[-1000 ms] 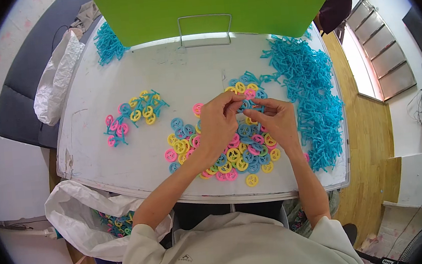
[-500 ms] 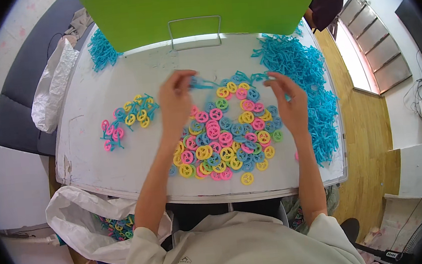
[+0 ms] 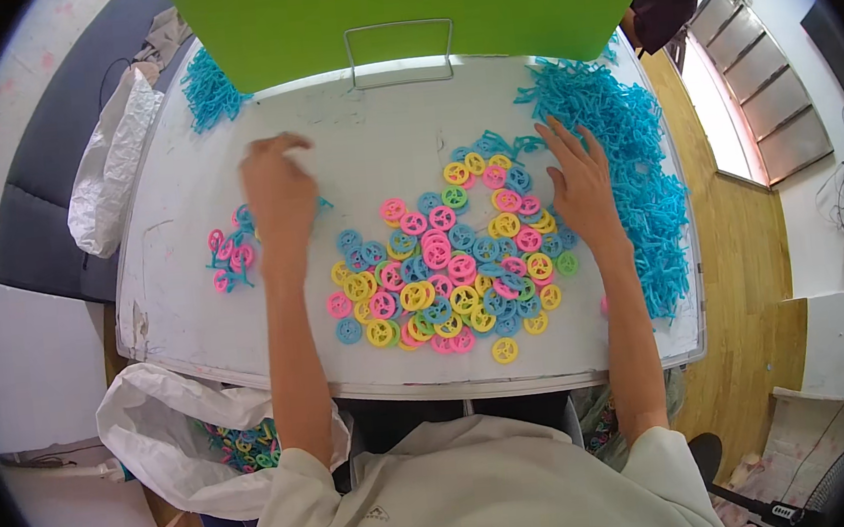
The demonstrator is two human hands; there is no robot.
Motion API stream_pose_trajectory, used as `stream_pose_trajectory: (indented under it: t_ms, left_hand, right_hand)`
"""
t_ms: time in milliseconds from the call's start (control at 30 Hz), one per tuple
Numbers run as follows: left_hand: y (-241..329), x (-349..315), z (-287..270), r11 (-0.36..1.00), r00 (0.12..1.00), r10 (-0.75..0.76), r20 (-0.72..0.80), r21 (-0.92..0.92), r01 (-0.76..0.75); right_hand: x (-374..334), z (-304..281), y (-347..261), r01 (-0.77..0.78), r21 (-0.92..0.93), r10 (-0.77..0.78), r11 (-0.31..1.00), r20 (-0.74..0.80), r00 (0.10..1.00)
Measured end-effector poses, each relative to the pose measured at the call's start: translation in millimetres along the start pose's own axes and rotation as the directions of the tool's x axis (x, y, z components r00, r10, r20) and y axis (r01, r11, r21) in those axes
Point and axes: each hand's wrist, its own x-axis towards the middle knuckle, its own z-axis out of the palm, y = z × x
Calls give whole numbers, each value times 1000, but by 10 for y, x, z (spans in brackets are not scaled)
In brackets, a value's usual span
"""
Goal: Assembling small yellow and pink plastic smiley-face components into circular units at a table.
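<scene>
My left hand (image 3: 280,191), blurred by motion, is over the small group of wheels with teal stems at the left of the table. It hides most of that group; pink wheels (image 3: 241,257) show beside it. Whether its bent fingers hold anything is unclear. My right hand (image 3: 580,174) is open, its fingers spread beside a few loose teal branched pieces (image 3: 529,144) at the top of the wheel pile. Between my arms lies a spread of small plastic spoked wheels (image 3: 436,254) in pink, yellow, blue and green.
A big heap of teal branched pieces (image 3: 635,175) covers the table's right side; a smaller heap (image 3: 211,89) sits far left. A green box (image 3: 410,9) with a wire handle stands at the back. A white sack (image 3: 144,418) holding colourful pieces is below the left edge.
My left hand has swung left from the wheel pile, where it held a blue piece, to the small group. My right hand has opened and come nearer the teal heap.
</scene>
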Motion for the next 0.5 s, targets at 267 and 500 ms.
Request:
stream_pose_trajectory:
  t_ms: [267, 500]
  left_hand:
    - [562, -324, 248, 980, 835, 127, 536, -196, -23]
    - [597, -270, 237, 867, 749, 1, 662, -373, 329]
  right_hand:
    - [39, 68, 3, -67, 25, 67, 997, 10, 998]
    - [51, -60, -76, -14, 254, 46, 967, -120, 992]
